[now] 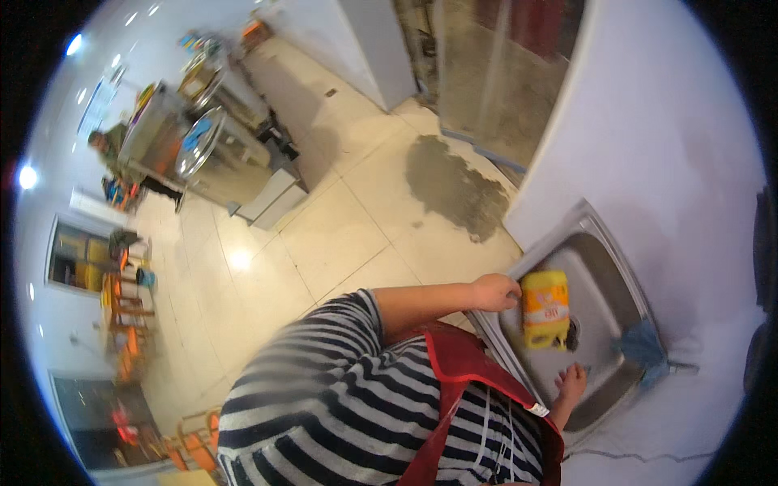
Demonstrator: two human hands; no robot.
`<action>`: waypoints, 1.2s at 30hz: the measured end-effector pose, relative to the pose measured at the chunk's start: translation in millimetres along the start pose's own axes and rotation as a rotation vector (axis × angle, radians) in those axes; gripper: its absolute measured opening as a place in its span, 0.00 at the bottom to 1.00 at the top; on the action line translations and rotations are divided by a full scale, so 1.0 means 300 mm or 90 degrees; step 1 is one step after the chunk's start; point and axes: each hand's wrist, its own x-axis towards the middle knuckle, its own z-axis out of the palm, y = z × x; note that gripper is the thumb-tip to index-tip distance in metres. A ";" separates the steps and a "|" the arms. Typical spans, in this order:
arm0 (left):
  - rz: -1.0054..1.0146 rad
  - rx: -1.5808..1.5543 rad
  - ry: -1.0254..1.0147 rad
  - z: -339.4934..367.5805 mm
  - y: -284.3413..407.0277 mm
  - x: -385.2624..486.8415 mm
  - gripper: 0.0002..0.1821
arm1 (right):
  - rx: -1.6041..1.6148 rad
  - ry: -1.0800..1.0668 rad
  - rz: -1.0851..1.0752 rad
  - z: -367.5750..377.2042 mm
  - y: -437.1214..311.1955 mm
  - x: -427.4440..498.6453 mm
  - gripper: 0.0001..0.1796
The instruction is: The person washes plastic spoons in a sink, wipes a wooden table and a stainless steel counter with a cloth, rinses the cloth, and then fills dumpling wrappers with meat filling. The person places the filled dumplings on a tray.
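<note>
A yellow plastic jug (545,310) with an orange and white printed label is in the stainless steel sink (598,291) before me. Its handle end points towards my body, close to the dark drain (572,335). My left hand (497,293) is at the sink's near rim, fingers curled against the jug's side; whether it grips the jug is unclear. Lower in the view, my right hand (570,383) hovers over the basin with bent fingers. Something small and bluish shows by its fingertips, too blurred to name. A blue cloth (643,349) hangs over the sink's far edge by the tap (684,368).
A white wall (687,182) rises behind the sink. A grey patch (456,188) marks the tiled floor (340,243) near a glass door (486,79). Large steel drums (228,158) stand farther off, with a person (112,149) behind them. Wooden chairs (124,304) line the far side.
</note>
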 end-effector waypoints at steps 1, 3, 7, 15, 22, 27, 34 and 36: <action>-0.012 0.008 0.031 -0.043 -0.075 -0.074 0.16 | -0.208 0.014 -0.097 0.051 -0.013 -0.035 0.23; -0.033 0.003 0.082 -0.152 -0.237 -0.251 0.18 | -0.365 -0.010 -0.195 0.205 -0.072 -0.092 0.22; -0.177 -0.017 0.167 -0.361 -0.583 -0.718 0.19 | -0.303 -0.220 -0.326 0.698 -0.182 -0.240 0.22; -0.501 -0.195 0.574 -0.488 -1.016 -1.634 0.19 | -0.526 -0.711 -0.335 1.690 -0.336 -0.670 0.22; -0.729 -0.382 0.789 -0.298 -1.182 -2.030 0.22 | -0.946 -0.925 -0.398 2.267 -0.153 -0.627 0.22; -0.894 -0.536 0.905 -0.249 -1.274 -2.217 0.21 | -1.058 -1.019 -0.483 2.664 -0.005 -0.576 0.21; -0.993 -0.725 1.150 -0.166 -1.295 -2.333 0.20 | -0.993 -0.911 -0.421 3.284 -0.182 -1.079 0.19; -1.014 -0.788 1.220 -0.085 -1.273 -2.354 0.20 | -0.962 -0.924 -0.429 3.435 -0.180 -1.267 0.20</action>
